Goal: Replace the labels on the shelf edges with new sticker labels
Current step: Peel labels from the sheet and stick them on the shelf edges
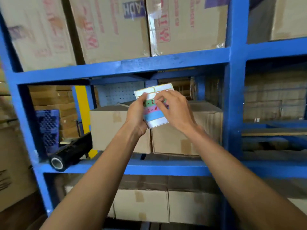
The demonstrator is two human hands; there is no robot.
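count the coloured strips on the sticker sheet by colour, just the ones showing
On the sticker sheet, held by the left hand and picked at by the right hand:
green strip: 1
pink strip: 1
blue strip: 1
total: 3

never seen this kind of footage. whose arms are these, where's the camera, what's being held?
There is no machine here: the camera is worn on a person's head, looking forward and down, so the arms are that person's own. The left hand grips a sticker sheet of coloured and white labels, while the right hand pinches at one label near its middle, seemingly peeling it. Behind stands a blue shelf rack loaded with cardboard boxes. A black film roll lies on the shelf at left.
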